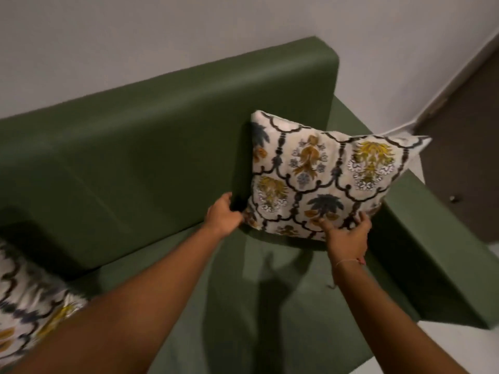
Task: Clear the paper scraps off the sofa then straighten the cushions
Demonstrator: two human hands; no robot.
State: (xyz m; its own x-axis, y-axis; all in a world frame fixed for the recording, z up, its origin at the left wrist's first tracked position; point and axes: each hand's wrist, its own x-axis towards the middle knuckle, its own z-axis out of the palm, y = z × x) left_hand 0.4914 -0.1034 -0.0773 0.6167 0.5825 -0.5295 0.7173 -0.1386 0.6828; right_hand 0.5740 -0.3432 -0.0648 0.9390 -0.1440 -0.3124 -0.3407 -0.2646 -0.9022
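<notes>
A patterned cushion (324, 176) stands tilted at the centre right of the frame, on the seat of the green sofa (135, 157). Its upper left edge leans against the backrest, and its upper right corner juts out past the sofa's armrest (432, 252) toward the wall. The lower edge rests on the seat close to the inner face of the armrest.

The left hand (222, 214) grips the cushion's lower left corner, its fingers curled around behind the edge, in the dark gap between cushion and backrest. The right hand (348, 233) clasps the lower right part of the cushion, with fingers spread over the front fabric and pressing on it. A thin bracelet (348, 261) sits on the right wrist.

A second cushion (29, 306) of the same pattern lies at the lower left edge of the frame, blurred and partly cut off, well apart from the first one. Between the two cushions the seat is open green fabric, crossed only by the forearms and their shadows. The floor (464, 163) shows dark at the far right, beyond the armrest.
</notes>
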